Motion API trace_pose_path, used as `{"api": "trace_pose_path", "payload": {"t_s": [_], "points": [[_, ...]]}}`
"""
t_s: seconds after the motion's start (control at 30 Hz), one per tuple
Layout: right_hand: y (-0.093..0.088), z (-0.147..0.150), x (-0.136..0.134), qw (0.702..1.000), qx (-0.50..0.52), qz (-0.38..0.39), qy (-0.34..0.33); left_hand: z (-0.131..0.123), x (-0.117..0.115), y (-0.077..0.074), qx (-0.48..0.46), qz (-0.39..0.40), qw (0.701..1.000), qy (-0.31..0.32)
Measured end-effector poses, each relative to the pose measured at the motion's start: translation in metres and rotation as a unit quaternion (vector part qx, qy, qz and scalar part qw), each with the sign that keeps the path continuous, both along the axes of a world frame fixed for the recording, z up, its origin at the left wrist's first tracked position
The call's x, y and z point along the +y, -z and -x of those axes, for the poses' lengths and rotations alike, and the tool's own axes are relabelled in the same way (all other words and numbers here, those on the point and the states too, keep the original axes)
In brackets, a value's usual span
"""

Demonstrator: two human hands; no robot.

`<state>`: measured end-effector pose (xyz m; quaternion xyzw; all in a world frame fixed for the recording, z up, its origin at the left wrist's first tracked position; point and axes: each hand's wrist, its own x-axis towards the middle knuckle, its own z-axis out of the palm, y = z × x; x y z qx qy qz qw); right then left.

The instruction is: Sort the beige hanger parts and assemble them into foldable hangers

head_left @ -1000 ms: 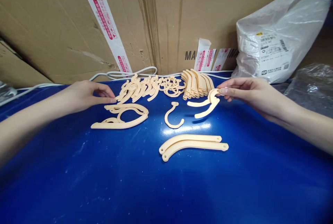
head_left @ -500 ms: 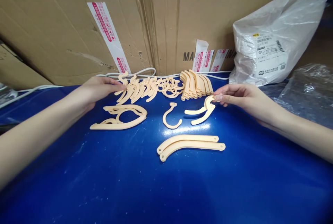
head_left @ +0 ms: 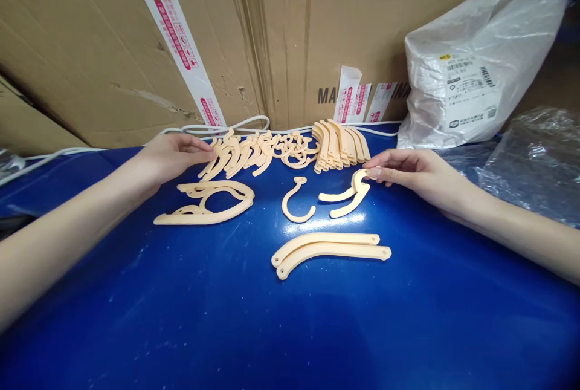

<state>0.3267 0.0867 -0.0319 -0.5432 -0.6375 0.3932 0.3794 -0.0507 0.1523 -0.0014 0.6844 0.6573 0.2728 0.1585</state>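
Observation:
My right hand pinches one end of a pair of cream curved hanger pieces, whose two prongs point left near the blue tabletop. At the far left, my left hand has its fingers closed at the left end of a row of short curved pieces; what they grip, if anything, is hidden. Between the hands lies a single hook. Nearer to me rest two long curved hanger arms, side by side. A folded hanger lies below my left hand.
Behind the row sit a heap of hooks and a stack of long arms. A large cardboard box stands along the back, with a white cable before it. A plastic-wrapped package and clear plastic are right.
A wavy piece that stood up by my left fingers has come down toward the row. My right hand and its pieces have shifted slightly left and tilted. The camera view moved a little.

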Motion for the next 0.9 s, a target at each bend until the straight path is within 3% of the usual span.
{"api": "trace_pose_path", "payload": {"t_s": [0.13, 0.17, 0.27, 0.33, 0.43, 0.57, 0.9], "points": [[0.001, 0.001, -0.001, 0.999, -0.027, 0.006, -0.04, -0.016, -0.023, -0.01, 0.056, -0.052, 0.996, -0.054], [0.002, 0.001, -0.001, 0.998, -0.046, -0.003, -0.049, -0.023, -0.032, -0.011, 0.095, -0.093, 0.991, -0.018], [0.006, 0.0, -0.001, 0.988, -0.128, -0.06, -0.063, -0.047, -0.059, -0.004, 0.154, -0.203, 0.951, 0.173], [0.008, -0.002, -0.002, 0.977, -0.174, -0.106, -0.068, -0.059, -0.074, 0.007, 0.17, -0.209, 0.914, 0.304], [0.01, -0.005, -0.003, 0.955, -0.226, -0.173, -0.079, -0.068, -0.089, 0.024, 0.192, -0.21, 0.871, 0.4], [0.013, -0.008, -0.003, 0.935, -0.261, -0.224, -0.088, -0.067, -0.095, 0.037, 0.208, -0.241, 0.852, 0.415], [0.016, -0.011, -0.009, 0.882, -0.339, -0.316, -0.084, -0.065, -0.097, 0.039, 0.193, -0.238, 0.864, 0.399]]}}
